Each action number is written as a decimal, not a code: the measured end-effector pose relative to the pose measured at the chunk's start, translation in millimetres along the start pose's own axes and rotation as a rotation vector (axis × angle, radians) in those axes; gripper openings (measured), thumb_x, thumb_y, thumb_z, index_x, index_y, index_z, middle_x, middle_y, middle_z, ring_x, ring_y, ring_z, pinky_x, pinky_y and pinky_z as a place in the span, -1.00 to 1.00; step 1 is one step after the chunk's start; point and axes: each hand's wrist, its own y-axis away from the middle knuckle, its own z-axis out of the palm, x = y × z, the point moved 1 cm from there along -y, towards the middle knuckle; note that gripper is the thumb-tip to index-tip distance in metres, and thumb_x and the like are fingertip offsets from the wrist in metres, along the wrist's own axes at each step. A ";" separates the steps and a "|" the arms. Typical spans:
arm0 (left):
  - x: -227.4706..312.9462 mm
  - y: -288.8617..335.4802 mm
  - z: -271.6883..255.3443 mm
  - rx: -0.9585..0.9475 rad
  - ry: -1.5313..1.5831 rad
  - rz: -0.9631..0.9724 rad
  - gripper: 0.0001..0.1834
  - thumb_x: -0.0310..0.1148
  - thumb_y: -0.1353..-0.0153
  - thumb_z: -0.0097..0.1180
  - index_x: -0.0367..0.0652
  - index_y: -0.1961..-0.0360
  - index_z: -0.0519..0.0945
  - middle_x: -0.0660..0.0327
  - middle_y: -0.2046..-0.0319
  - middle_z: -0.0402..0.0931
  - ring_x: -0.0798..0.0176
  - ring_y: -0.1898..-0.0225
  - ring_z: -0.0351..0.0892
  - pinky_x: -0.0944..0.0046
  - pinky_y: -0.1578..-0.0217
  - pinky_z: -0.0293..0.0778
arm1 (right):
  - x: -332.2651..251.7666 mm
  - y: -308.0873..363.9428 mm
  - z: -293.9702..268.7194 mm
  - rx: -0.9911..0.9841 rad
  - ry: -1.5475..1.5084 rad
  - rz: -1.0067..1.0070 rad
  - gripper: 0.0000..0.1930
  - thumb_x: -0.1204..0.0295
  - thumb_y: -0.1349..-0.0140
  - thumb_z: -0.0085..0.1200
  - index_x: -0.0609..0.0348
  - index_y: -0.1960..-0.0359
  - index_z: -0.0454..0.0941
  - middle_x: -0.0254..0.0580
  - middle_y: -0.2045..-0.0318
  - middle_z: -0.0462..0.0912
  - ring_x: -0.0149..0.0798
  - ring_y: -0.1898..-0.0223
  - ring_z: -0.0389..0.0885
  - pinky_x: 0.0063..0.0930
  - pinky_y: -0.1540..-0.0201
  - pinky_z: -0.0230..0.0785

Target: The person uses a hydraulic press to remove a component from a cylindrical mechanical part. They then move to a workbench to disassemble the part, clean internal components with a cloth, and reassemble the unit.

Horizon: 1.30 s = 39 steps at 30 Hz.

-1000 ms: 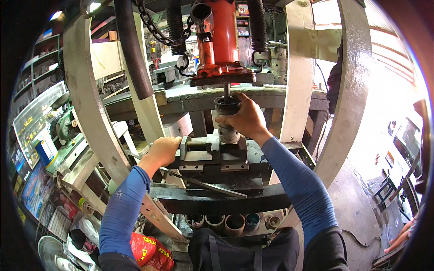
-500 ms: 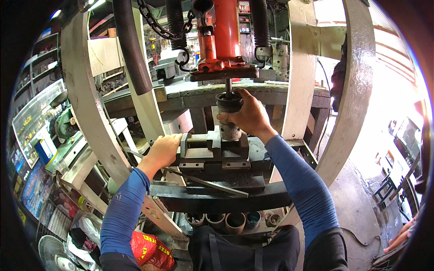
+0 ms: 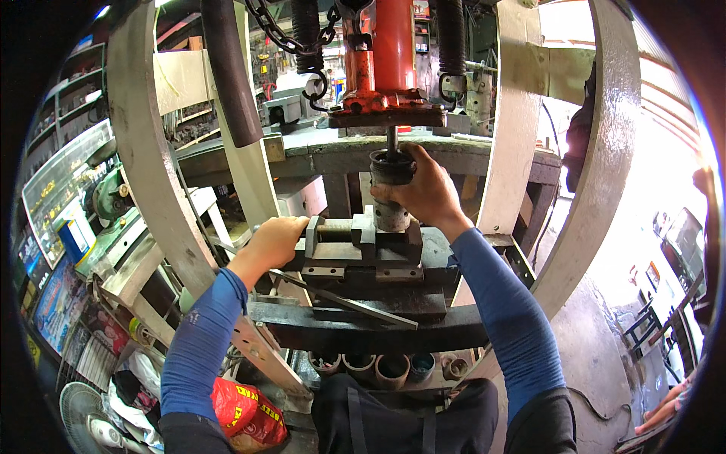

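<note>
A machine vise [image 3: 333, 252] sits on the press bed in front of me. Its jaws hold the lower end of a grey metal cylinder [image 3: 391, 217] with a dark, ribbed upper part. My right hand [image 3: 431, 193] is wrapped around that upper part from the right, thumb toward me. From the red hydraulic jack [image 3: 393, 60] above, a thin steel rod [image 3: 392, 142] reaches down into the cylinder's open top. My left hand [image 3: 274, 244] is closed over the vise's left end, at the screw; its fingertips are partly hidden. A flat metal bar [image 3: 363, 306] lies slanting below the vise.
Cream steel posts [image 3: 162, 151] frame the press on both sides. A chain [image 3: 283, 41], springs and a black tube [image 3: 231, 83] hang above. Several cups [image 3: 392, 369] stand beneath the bed. A red bag [image 3: 246, 416] is at lower left; another person's hand [image 3: 662, 408] shows at far right.
The whole view has shifted slightly, with the press a little farther right in it. Both hands keep their places on the vise and the cylinder.
</note>
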 end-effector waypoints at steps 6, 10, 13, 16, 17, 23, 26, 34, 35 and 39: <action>2.3 -15.4 -15.9 -0.137 -0.118 -0.049 -0.72 -0.62 -0.10 0.19 -0.21 0.14 0.68 -0.09 0.20 0.73 -0.21 0.04 0.73 -0.12 0.04 0.62 | 12.4 -2.7 7.2 0.096 0.035 -0.077 -0.05 -0.05 0.09 0.65 0.16 -0.29 0.48 0.16 -0.03 0.79 0.22 -0.10 0.77 0.02 -0.20 0.60; 2.5 -3.5 -2.3 0.096 -0.067 -0.044 -0.74 -0.61 -0.10 0.18 -0.17 0.16 0.71 -0.02 0.28 0.73 -0.18 0.09 0.74 -0.10 0.04 0.63 | 18.6 -4.3 13.8 0.108 -0.048 -0.099 0.00 -0.06 0.06 0.64 0.15 -0.35 0.40 0.17 -0.09 0.77 0.22 -0.14 0.75 0.00 -0.22 0.58; 5.6 3.1 0.5 0.179 0.015 -0.020 -0.68 -0.61 -0.13 0.17 -0.17 0.08 0.72 -0.04 0.25 0.72 -0.18 0.05 0.73 -0.06 -0.01 0.63 | 26.2 0.5 16.5 0.095 -0.145 -0.062 0.11 -0.01 0.05 0.67 0.17 -0.46 0.27 0.15 -0.08 0.77 0.07 -0.13 0.77 -0.14 -0.22 0.58; 4.5 5.0 -1.0 0.126 0.083 -0.008 -0.62 -0.62 -0.14 0.17 -0.18 0.00 0.72 -0.08 0.16 0.74 -0.20 -0.01 0.72 -0.06 -0.03 0.62 | 32.3 3.6 17.6 0.003 -0.358 0.071 0.03 0.08 0.00 0.68 0.29 -0.43 0.36 0.08 -0.02 0.79 -0.16 -0.05 0.79 -0.30 -0.16 0.61; -1.6 1.6 -0.3 0.068 0.066 -0.017 -0.61 -0.61 -0.13 0.18 -0.17 -0.01 0.73 -0.09 0.15 0.74 -0.19 -0.02 0.72 -0.06 -0.03 0.62 | 39.4 2.7 16.3 -0.069 -0.370 0.076 -0.05 0.08 -0.01 0.68 0.31 -0.36 0.44 0.06 0.00 0.80 -0.17 -0.03 0.79 -0.31 -0.15 0.62; 1.1 -5.3 -9.9 -0.039 -0.191 -0.065 -0.71 -0.58 -0.12 0.21 -0.14 0.12 0.74 -0.05 0.26 0.75 -0.16 0.13 0.77 -0.12 0.09 0.64 | 46.9 18.4 23.5 -0.135 -0.368 0.059 -0.37 0.04 -0.07 0.65 0.28 0.00 0.74 -0.06 0.08 0.83 -0.26 0.06 0.79 -0.30 -0.10 0.64; 8.4 1.1 1.5 0.144 -0.246 -0.028 -0.85 -0.58 -0.20 0.14 -0.13 0.24 0.67 0.04 0.34 0.71 -0.08 0.21 0.78 -0.11 0.18 0.64 | 52.5 15.3 20.8 -0.148 -0.391 0.035 -0.39 0.05 -0.09 0.63 0.29 0.01 0.74 -0.08 0.10 0.84 -0.29 0.08 0.78 -0.35 -0.07 0.63; -5.9 1.7 5.2 0.047 0.006 0.007 -0.71 -0.54 -0.17 0.20 -0.13 0.05 0.66 -0.02 0.16 0.74 -0.19 0.02 0.73 -0.12 0.01 0.64 | 48.2 17.2 22.6 -0.143 -0.375 0.010 -0.43 0.09 -0.12 0.62 0.32 0.03 0.75 -0.09 0.13 0.85 -0.34 0.12 0.78 -0.37 -0.05 0.62; -9.3 -0.7 5.2 0.003 -0.054 -0.001 -0.71 -0.55 -0.17 0.19 -0.13 0.06 0.67 -0.03 0.18 0.74 -0.19 0.03 0.74 -0.13 0.02 0.64 | 45.4 17.4 20.7 -0.155 -0.365 0.014 -0.43 0.09 -0.12 0.62 0.32 0.04 0.76 -0.09 0.13 0.85 -0.34 0.13 0.78 -0.36 -0.04 0.62; -7.0 -12.0 -2.0 -0.061 -0.251 0.039 -0.77 -0.54 -0.17 0.17 -0.15 0.13 0.70 -0.03 0.34 0.73 -0.19 0.20 0.77 -0.13 0.14 0.67 | 57.5 11.7 19.8 -0.167 -0.348 0.001 -0.45 0.09 -0.14 0.61 0.33 0.06 0.76 -0.10 0.16 0.86 -0.36 0.15 0.78 -0.35 -0.01 0.63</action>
